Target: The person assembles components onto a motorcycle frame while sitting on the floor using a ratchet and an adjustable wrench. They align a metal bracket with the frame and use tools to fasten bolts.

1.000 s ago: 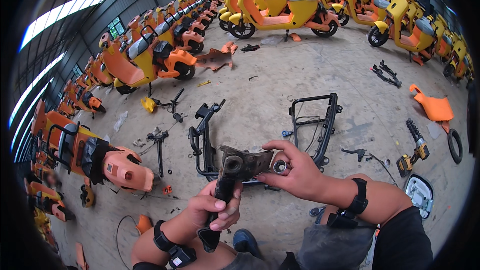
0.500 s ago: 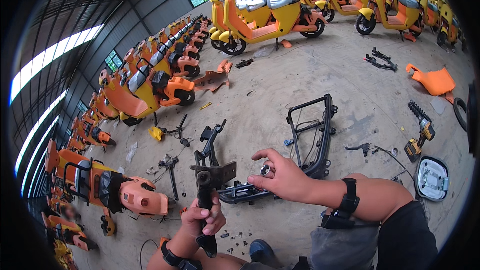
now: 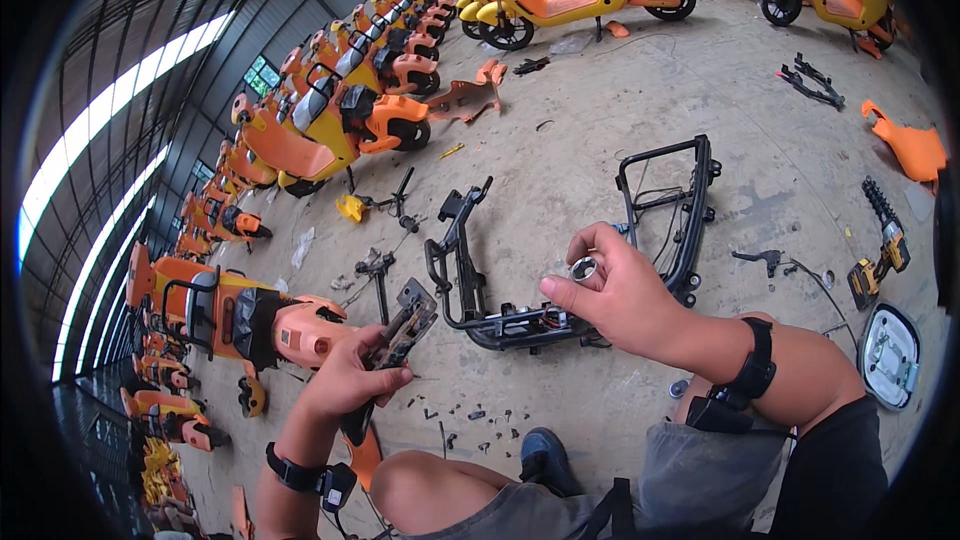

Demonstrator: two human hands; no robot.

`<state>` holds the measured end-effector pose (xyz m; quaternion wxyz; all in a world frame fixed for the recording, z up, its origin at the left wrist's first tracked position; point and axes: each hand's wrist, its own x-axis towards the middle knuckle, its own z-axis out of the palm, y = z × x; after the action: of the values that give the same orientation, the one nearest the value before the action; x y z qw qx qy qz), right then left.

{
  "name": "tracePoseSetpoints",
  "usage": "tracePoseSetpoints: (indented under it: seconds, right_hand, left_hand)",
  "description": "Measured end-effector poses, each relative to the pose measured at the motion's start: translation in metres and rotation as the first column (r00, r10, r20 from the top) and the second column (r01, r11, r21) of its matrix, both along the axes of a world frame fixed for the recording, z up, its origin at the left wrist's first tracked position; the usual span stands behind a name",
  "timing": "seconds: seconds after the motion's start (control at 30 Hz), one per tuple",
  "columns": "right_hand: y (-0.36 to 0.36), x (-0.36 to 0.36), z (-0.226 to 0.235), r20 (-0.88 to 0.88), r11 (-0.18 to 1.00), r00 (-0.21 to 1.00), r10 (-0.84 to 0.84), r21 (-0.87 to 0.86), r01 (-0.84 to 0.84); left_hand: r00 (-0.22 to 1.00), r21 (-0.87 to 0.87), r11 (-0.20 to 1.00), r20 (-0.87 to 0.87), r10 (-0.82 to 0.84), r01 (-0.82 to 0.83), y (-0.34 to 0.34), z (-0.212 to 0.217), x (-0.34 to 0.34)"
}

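Observation:
In my left hand (image 3: 350, 375) is a dark, worn metal bracket (image 3: 408, 317) with a flat plate end, tilted up to the right. My fingers wrap round its lower part, which hides some of its shape. My right hand (image 3: 630, 290) pinches a small silver metal ring (image 3: 583, 268) between thumb and bent fingers. Its hollow middle faces me. Behind and below both hands lies a black scooter frame (image 3: 690, 240) of bent tubes on the concrete floor. The two held parts are apart from each other, above the frame's near side.
Small dark fasteners (image 3: 478, 415) are scattered near my blue shoe (image 3: 548, 455). A yellow-and-black cordless power tool (image 3: 868, 278) and a white-lined tray (image 3: 888, 355) are at right. Orange and yellow scooters (image 3: 300, 145) stand in rows at left and back. An orange panel (image 3: 905, 145) lies far right.
The bracket has turned from upright to tilted, and my left hand has shifted left and up in the picture. My right hand still holds the ring, farther right. The whole view has swung.

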<state>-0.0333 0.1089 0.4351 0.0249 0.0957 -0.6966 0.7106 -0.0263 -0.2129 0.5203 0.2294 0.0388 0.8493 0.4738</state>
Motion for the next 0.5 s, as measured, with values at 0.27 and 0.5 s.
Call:
tracePoseSetpoints:
  seconds: [0.27, 0.5]
  right_hand:
    - [-0.011, 0.002, -0.004, 0.081, 0.997, 0.996, 0.038, -0.076, -0.032]
    - [-0.007, 0.01, -0.011, 0.035, 0.999, 0.998, -0.048, 0.026, 0.047]
  left_hand:
    - [0.921, -0.32, 0.867, -0.205, 0.331, -0.382, -0.087, -0.086, 0.039]
    - [0.872, -0.696, 0.527, -0.376, 0.312, -0.488, -0.185, -0.279, 0.105]
